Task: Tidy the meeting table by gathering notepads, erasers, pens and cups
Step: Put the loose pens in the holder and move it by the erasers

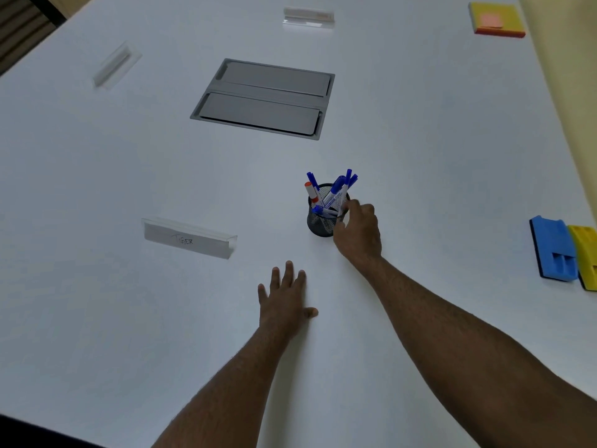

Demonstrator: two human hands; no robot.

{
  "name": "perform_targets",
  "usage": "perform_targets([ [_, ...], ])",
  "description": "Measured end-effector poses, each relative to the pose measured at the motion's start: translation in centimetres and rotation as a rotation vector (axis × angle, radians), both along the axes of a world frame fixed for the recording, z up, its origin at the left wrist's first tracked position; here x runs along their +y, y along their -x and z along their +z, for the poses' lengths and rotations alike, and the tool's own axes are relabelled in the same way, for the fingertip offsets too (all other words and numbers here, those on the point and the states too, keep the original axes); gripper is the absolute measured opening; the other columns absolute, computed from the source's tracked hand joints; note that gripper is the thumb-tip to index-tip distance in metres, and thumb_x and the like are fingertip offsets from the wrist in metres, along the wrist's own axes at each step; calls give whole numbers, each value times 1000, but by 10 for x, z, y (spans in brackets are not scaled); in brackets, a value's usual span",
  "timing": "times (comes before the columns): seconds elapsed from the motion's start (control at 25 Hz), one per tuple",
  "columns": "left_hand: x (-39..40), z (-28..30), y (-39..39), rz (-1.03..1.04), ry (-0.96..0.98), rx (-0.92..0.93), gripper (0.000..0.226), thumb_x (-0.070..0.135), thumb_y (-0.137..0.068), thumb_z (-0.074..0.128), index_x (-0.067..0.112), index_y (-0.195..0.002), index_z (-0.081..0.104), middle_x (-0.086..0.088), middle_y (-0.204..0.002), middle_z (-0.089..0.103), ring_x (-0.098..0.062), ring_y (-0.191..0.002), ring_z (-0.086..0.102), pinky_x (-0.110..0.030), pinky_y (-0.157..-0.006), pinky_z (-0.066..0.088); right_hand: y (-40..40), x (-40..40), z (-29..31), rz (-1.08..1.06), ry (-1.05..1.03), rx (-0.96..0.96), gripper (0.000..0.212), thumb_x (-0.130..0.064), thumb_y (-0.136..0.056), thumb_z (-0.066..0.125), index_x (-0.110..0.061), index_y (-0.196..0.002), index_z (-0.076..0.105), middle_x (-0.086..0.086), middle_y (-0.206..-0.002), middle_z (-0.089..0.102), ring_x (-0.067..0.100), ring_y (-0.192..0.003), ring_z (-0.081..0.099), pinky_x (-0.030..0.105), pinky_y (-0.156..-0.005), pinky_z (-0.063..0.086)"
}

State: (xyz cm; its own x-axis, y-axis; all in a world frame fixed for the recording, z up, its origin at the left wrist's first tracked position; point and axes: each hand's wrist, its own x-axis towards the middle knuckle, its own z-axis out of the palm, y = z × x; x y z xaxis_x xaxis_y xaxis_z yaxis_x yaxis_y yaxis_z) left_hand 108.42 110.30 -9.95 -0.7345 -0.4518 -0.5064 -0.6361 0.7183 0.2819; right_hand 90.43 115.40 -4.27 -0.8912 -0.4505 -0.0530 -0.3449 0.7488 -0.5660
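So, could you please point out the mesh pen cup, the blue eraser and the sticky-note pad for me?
mesh pen cup (318, 224): head view, on its lower left wall.
blue eraser (549, 240): head view, on its top face.
sticky-note pad (507, 14): head view, on its yellow top sheet.

Both forearms (452, 334) are bare and hairy, without sleeves.

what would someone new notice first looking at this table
Mid-table, the black mesh pen cup bristling with blue markers, the right hand closing round its side. Nearer, the left hand lies flat on the white table. At the right edge sit blue and yellow erasers.
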Motion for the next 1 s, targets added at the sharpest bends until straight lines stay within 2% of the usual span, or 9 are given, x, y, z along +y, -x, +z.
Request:
perform_targets([
  [0.12, 0, -2, 0, 16, -8, 11, 90, 48, -89, 61, 26, -155, 4, -1, -162, -16, -27, -148, -17, -58, -118, 2, -2, 1, -7, 119, -62, 7, 39, -25, -89, 66, -11, -125, 55, 14, -125, 56, 26, -111, 57, 38, -86, 55],
  [0.32, -2, -4, -1, 19, -9, 20, 91, 47, -87, 64, 26, -155, 6, 0, -163, -13, -27, -149, -15, -57, -118, 3, -3, 15, 2, 122, 71, 54, 30, -23, -88, 68, -7, -113, 64, 12, -111, 66, 25, -100, 62, 37, -79, 54],
  [0.48, -5, -3, 0, 26, 1, 26, 90, 47, -86, 66, 26, -154, 11, 1, -164, -9, -27, -150, -10, -57, -117, 10, -8, 58, 16, -27, 159, 66, 29, -23, -85, 71, -9, -110, 68, 7, -111, 69, 23, -99, 64, 36, -80, 55],
  [0.64, -6, -1, 4, 6, 26, 20, 86, 46, -83, 69, 26, -151, 20, 3, -164, -4, -29, -150, -2, -58, -114, 22, 2, 143, 25, -120, 65, 113, 31, -24, -85, 71, -10, -112, 69, 8, -111, 70, 24, -98, 64, 38, -79, 55],
  [0.8, -6, 2, 10, -34, 65, 22, 75, 43, -80, 74, 17, -139, 36, -5, -157, 16, -32, -141, 20, -52, -99, 44, 15, 239, 30, -291, -33, 91, 34, -26, -86, 71, -9, -115, 67, 9, -112, 70, 24, -98, 65, 33, -77, 53],
  [0.88, 4, 5, 15, -74, 98, 32, 70, 42, -80, 73, 14, -134, 39, -9, -150, 24, -31, -135, 27, -51, -92, 48, 21, 285, 29, -409, -55, 85, 33, -26, -86, 71, -9, -114, 68, 9, -110, 71, 25, -97, 65, 31, -74, 51],
  [1.0, 42, 5, 21, -162, 91, 53, 83, 50, -81, 71, 15, -144, 30, -10, -158, 14, -31, -144, 18, -50, -98, 46, 27, 348, 30, -563, -60, 74, 27, -23, -86, 69, -10, -109, 69, 11, -107, 71, 29, -95, 65, 31, -70, 48],
])
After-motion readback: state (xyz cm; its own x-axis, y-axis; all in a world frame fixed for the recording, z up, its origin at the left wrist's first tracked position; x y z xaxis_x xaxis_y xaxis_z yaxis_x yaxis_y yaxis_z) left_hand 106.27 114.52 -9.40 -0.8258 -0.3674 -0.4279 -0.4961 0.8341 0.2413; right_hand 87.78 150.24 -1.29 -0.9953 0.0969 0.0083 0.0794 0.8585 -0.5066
